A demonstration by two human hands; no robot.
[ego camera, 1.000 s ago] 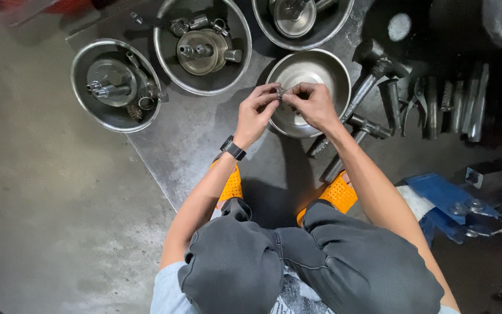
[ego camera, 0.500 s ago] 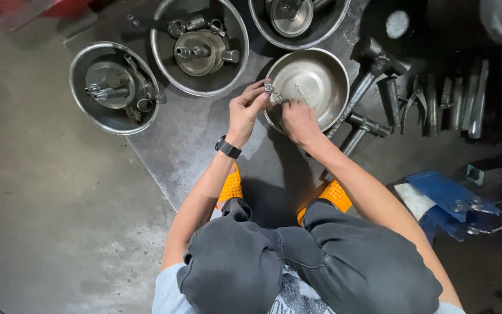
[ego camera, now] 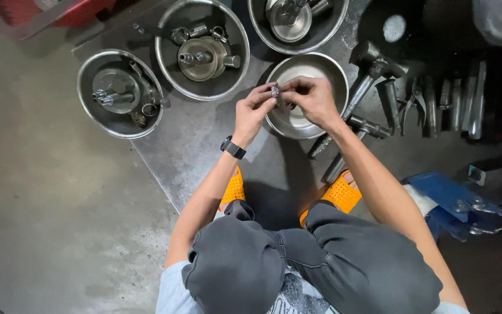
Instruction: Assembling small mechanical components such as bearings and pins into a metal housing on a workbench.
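Here, both my hands pinch a small metal part [ego camera: 275, 91] between fingertips, left hand [ego camera: 251, 113] at nine o'clock, right hand [ego camera: 312, 100] at three, above an empty steel bowl [ego camera: 332, 68] on the floor.

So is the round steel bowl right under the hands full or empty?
Nearly empty, as far as shows: the round steel bowl has bare shiny metal inside. The left hand and right hand hide part of it, pinching a small metal part above.

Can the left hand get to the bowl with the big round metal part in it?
Probably yes. The left hand is pinching a small metal piece together with the right hand, so it's busy. But the bowl sits close by on the floor, with nothing in between.
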